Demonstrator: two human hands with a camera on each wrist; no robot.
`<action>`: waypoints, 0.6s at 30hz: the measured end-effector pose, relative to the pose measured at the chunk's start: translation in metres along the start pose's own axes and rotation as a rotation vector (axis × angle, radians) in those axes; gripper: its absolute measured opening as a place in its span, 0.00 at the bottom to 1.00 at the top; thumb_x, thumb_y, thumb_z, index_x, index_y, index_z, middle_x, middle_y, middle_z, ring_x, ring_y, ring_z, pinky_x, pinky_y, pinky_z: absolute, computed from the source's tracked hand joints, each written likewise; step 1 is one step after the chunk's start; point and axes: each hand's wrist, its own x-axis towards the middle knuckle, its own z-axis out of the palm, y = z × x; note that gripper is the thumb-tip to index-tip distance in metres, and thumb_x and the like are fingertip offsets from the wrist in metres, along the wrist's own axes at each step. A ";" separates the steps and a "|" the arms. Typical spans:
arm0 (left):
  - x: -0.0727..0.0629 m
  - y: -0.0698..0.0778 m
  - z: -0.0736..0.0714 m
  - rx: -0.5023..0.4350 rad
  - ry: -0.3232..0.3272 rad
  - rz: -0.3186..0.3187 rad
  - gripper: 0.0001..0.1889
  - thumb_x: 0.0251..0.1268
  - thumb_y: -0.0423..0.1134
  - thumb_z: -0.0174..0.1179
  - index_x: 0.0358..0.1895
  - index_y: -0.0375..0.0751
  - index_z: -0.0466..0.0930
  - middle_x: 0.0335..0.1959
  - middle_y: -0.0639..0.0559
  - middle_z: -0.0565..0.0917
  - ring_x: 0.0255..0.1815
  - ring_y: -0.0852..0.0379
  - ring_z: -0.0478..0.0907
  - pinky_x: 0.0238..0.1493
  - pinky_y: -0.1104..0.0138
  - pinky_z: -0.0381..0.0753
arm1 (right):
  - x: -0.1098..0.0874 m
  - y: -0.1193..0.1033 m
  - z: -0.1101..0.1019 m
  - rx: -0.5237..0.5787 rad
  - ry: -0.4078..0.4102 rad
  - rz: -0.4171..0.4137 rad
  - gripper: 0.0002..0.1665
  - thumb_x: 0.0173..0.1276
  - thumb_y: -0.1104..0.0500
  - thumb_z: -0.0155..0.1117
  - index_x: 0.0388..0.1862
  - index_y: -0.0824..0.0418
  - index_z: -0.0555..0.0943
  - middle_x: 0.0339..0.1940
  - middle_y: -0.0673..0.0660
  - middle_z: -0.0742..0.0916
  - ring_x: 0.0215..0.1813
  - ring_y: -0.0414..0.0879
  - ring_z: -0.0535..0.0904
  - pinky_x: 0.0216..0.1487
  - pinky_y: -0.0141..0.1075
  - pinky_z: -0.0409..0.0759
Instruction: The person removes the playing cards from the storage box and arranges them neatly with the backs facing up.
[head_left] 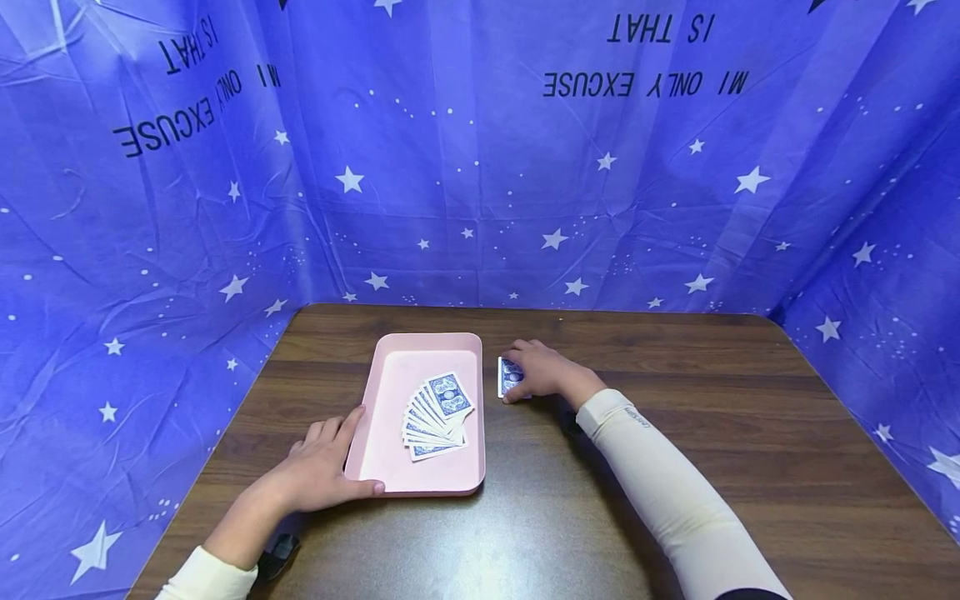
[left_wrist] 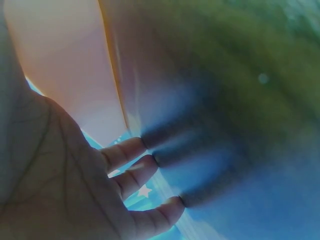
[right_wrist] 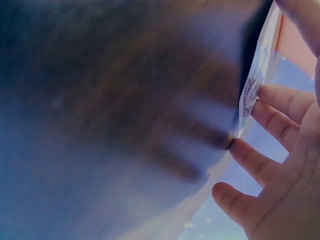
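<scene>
A pink tray (head_left: 371, 479) lies on the table with a fan of playing cards (head_left: 429, 427) in it, blue-patterned backs up. My left hand (head_left: 318, 467) rests at the tray's left near corner, thumb on the near rim and fingers along the left side. In the left wrist view its fingers are spread, with the tips down by the tabletop. Right of the tray, my right hand (head_left: 547, 369) holds a blue-backed playing card (head_left: 512, 375) between thumb and fingers. The hand partly covers it, so I cannot tell whether more cards lie under it.
The brown wooden table (head_left: 712, 400) has a glossy top. A blue curtain (head_left: 487, 167) with white stars and black lettering hangs behind it and along both sides. Dark straps (head_left: 279, 554) show under the left wrist.
</scene>
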 end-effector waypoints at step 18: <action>0.000 0.001 0.000 0.006 0.011 -0.001 0.66 0.42 0.79 0.63 0.78 0.35 0.50 0.64 0.31 0.69 0.64 0.32 0.64 0.52 0.35 0.68 | -0.001 -0.003 -0.004 -0.007 -0.023 0.006 0.50 0.51 0.38 0.77 0.69 0.62 0.74 0.63 0.58 0.76 0.65 0.57 0.69 0.64 0.48 0.69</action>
